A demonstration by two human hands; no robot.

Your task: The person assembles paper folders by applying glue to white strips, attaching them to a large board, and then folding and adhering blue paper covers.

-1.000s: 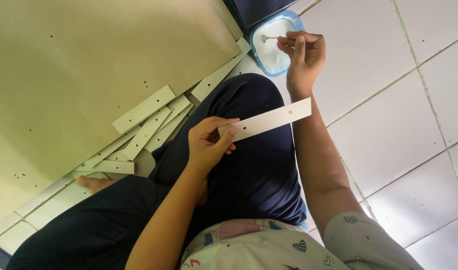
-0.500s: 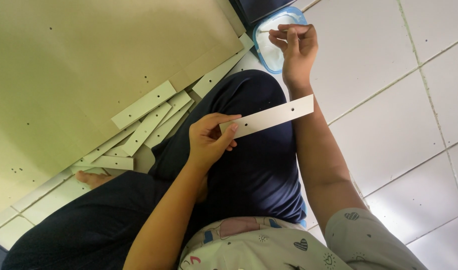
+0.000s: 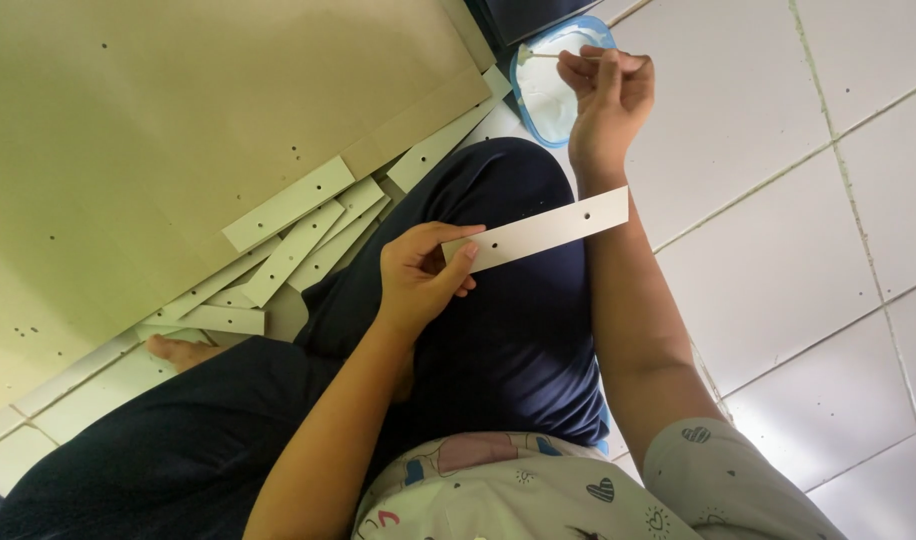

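Overhead, the left hand (image 3: 418, 275) grasps one end of a pale strip (image 3: 538, 231), its fingers (image 3: 448, 232) curled over the edge and the thumb pressed on the face; the strip juts out rightward above the dark-trousered knee (image 3: 498, 330), two small holes showing in it. Beyond the knee, the right hand (image 3: 606, 95) pinches a thin stick (image 3: 540, 55) between its fingers, the stick's white tip resting at the rim of a blue-edged dish (image 3: 548, 100) on the tiled floor (image 3: 778, 250). What fills the dish is hard to make out, only a whitish surface. Part of the dish is cut off by a dark object at the top edge. More strips (image 3: 298, 235) lie fanned on the floor beside a large beige board (image 3: 178, 120), some tucked under the leg. A bare foot (image 3: 178, 350) peeks out, mostly hidden.
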